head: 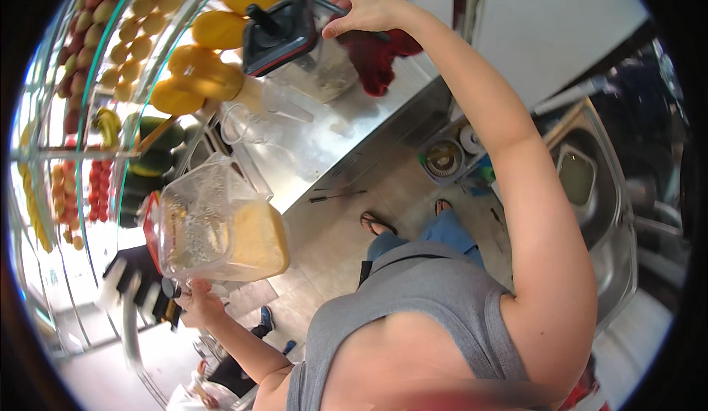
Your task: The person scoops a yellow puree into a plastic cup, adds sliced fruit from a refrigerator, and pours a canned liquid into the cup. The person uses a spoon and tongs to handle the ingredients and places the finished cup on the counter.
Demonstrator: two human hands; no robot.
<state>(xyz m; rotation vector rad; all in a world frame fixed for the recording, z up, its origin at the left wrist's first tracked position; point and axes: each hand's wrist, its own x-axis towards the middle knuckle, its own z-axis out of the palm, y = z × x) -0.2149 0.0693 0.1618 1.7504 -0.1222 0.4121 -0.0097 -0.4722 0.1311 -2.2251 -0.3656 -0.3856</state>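
My left hand point(202, 303) is closed at the near side of a clear plastic jug point(191, 234). The jug holds a thick yellow liquid point(257, 239) and has a red rim or lid point(150, 231). Its grip is partly hidden behind my fingers. My right hand point(365, 7) reaches far forward over the metal counter, fingers and thumb around the dark handle point(331, 5) of a clear blender jar point(326, 73). A black lid point(282, 38) with an upright black plug covers that jar. Beside it lies a dark red cloth point(379, 60).
Clear plastic pitchers point(249, 126) stand on the steel counter point(354, 118). Yellow melons point(177, 96), watermelons point(157, 140) and fruit-filled glass shelves point(94, 73) line the left. A steel sink point(589, 228) is at the right. Another person's shoe point(266, 318) shows at the lower left.
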